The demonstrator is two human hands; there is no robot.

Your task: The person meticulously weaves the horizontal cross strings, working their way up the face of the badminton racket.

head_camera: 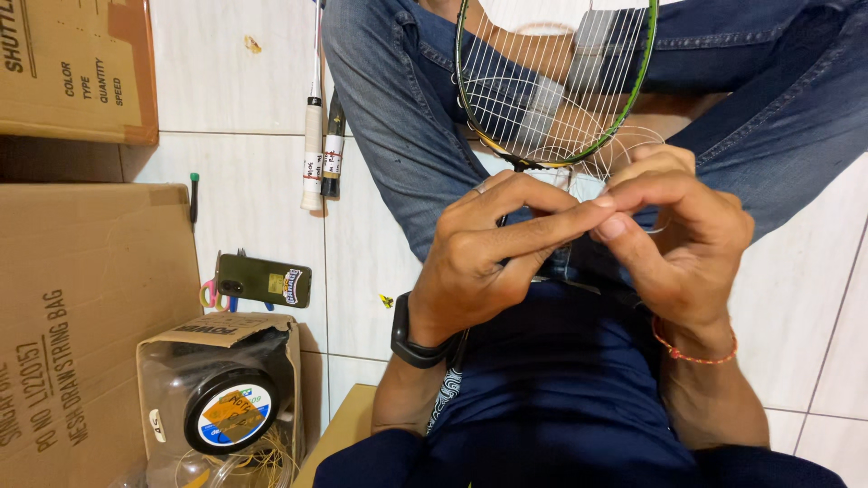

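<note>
Both hands pinch a thin clear string [633,149] w/ fingertips pressed together, just below the racket [551,86] head that rests across the lap. Left hand [493,258] grips w/ thumb + index; right hand [674,239] meets it, thumb tip against left fingertips. Loose string loops curl by the frame's lower edge. To do this well, I'd judge: keep tension steady, hold the pinch close to the frame, avoid kinking the loops. On the floor to the left: phone [264,281], string reel [231,411] in an open box, two spare racket handles [314,154], cardboard boxes [77,68].
</note>
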